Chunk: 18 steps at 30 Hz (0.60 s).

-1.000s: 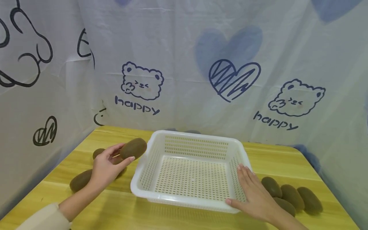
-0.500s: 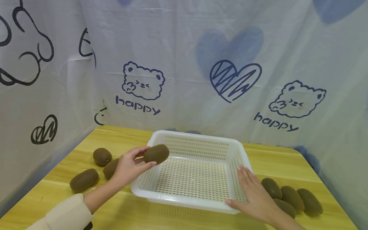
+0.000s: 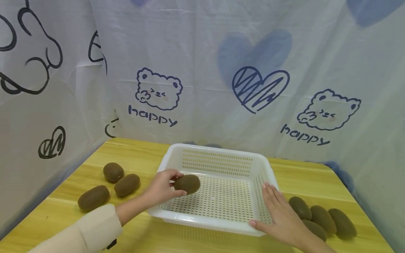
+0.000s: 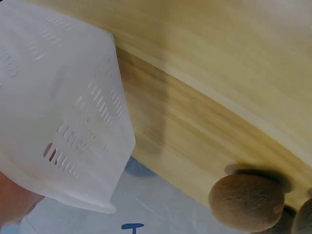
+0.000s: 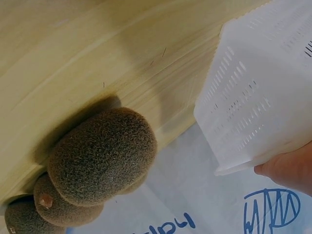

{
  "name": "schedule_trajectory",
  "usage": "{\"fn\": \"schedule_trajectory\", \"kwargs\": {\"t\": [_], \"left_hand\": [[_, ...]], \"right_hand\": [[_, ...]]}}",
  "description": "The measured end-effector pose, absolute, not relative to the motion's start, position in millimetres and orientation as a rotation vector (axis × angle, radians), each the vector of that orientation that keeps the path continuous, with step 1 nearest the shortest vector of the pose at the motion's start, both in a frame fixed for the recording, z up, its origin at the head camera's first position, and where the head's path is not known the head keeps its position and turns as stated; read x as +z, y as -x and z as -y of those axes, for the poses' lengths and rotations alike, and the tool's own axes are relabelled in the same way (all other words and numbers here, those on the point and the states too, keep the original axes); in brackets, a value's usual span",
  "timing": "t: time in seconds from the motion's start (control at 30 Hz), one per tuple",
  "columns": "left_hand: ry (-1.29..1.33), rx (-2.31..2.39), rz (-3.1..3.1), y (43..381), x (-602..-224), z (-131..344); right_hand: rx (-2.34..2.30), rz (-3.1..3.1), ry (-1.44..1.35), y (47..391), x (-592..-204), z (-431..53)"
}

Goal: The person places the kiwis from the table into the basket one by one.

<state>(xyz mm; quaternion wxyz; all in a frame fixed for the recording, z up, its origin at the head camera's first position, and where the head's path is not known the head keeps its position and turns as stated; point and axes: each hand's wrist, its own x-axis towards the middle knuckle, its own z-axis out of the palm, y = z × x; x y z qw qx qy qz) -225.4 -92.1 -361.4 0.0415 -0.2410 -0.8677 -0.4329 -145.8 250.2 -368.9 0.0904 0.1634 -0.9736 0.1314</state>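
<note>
A brown kiwi (image 3: pixel 188 184) is pinched between the thumb and fingers of my left hand (image 3: pixel 164 188), inside the near left part of a white plastic basket (image 3: pixel 209 220). Apart from that kiwi, the basket's perforated floor is bare. My right hand (image 3: pixel 280 218) rests on the basket's right rim, fingers straight along the inner wall and thumb on the front corner. In the right wrist view part of that hand (image 5: pixel 287 168) shows at the rim. The left wrist view catches only a bit of the left hand (image 4: pixel 17 200); the kiwi is hidden there behind the basket wall (image 4: pixel 73 97).
Left of the basket, three kiwis (image 3: pixel 127 185) lie on the yellow wood-grain table (image 3: pixel 133 225). Several more kiwis (image 3: pixel 322 219) sit grouped to the right, close by the right wrist. A pale printed cloth (image 3: pixel 202 88) hangs behind and along the sides of the table.
My left hand has carried the kiwi rightward and down, from beside the basket's left rim to inside it. My right hand has stayed on the rim.
</note>
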Motion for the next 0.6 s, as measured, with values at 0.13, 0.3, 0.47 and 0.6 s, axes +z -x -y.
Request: {"fn": "schedule_trajectory", "kwargs": {"t": [0.13, 0.3, 0.47, 0.6], "left_hand": [[0.842, -1.174, 2.753, 228.5, -361.5, 86.2], [0.950, -1.029, 2.820, 230.0, -367.5, 78.1], [0.981, -0.982, 2.889, 228.9, -371.7, 72.5], [0.942, -0.969, 2.981, 228.2, -371.1, 67.8]], "right_hand": [[0.378, 2.884, -0.498, 145.9, -369.4, -250.8], [0.392, 2.900, -0.484, 146.1, -369.5, -250.8], [0.407, 2.916, -0.481, 146.4, -369.1, -250.5], [0.390, 2.928, -0.478, 147.2, -368.1, -250.2]]}}
